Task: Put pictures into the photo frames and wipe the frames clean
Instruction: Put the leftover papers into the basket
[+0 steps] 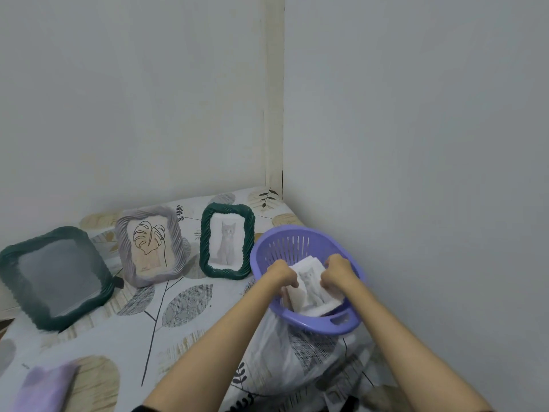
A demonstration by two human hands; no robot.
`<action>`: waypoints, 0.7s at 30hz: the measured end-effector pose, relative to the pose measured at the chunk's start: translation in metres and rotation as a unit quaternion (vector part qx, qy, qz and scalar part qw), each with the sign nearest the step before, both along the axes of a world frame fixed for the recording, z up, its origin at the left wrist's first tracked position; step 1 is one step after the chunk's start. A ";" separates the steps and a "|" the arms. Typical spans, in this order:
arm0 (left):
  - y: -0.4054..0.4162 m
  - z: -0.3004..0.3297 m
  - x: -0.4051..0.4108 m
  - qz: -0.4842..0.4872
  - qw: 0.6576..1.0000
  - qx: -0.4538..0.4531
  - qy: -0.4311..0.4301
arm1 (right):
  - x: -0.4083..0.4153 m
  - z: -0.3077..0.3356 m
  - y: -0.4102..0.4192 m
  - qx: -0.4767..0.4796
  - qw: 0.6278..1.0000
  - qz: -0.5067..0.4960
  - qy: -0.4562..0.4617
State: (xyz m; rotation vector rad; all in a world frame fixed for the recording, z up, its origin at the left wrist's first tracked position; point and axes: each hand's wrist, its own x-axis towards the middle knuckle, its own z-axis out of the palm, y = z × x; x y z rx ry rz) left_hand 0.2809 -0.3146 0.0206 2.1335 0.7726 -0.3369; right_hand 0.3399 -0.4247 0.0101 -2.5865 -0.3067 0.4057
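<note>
Purple plastic fills the right side of my view: a slotted basket [309, 242] sitting on the leaf-print sheet [166, 316] close to the wall corner. Both my hands are down inside it. My left hand [282, 273] has its fingers curled over the left edge of a cat picture [310, 282], and my right hand [337, 273] is curled over its right edge, so I am pinching the print between the two, with the cat showing in the gap. Under it lies a small pile of white sheets [319, 307], resting against the near wall of the basket.

To the left, three frames lean in a row along the back wall. Nearest the basket, just beside its rim, stands a dark green frame [227, 242] with a grey cat photo already in it. Next comes a pale lilac frame [151, 245] holding a line drawing of a leaf. Furthest left, tilted back more, is a larger green frame [56, 276] whose glass looks grey; I cannot tell whether anything sits behind it.

A crumpled clear plastic bag [297, 358] lies in front of the basket, under my forearms. A lilac cloth [47, 385] rests at the bottom left corner, well apart from the frames.
</note>
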 end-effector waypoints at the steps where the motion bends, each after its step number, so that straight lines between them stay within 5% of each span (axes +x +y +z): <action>1: 0.000 0.002 0.001 -0.014 1.000 0.017 0.021 | 0.002 -0.002 0.000 -0.010 1.000 0.007 -0.002; 10: 0.006 -0.013 0.011 0.031 0.998 -0.049 -0.003 | 0.006 -0.007 0.004 -0.028 0.996 0.039 0.077; 16: 0.005 -0.015 0.002 0.063 0.974 -0.015 -0.216 | 0.008 -0.008 0.001 0.096 0.993 -0.001 -0.071; 19: 0.011 -0.024 -0.026 0.107 0.929 0.159 -0.316 | -0.006 -0.004 -0.014 0.028 0.967 -0.048 -0.249; 21: 0.019 -0.033 -0.039 0.166 0.939 0.124 -0.273 | -0.011 -0.003 -0.026 -0.032 0.966 -0.078 -0.246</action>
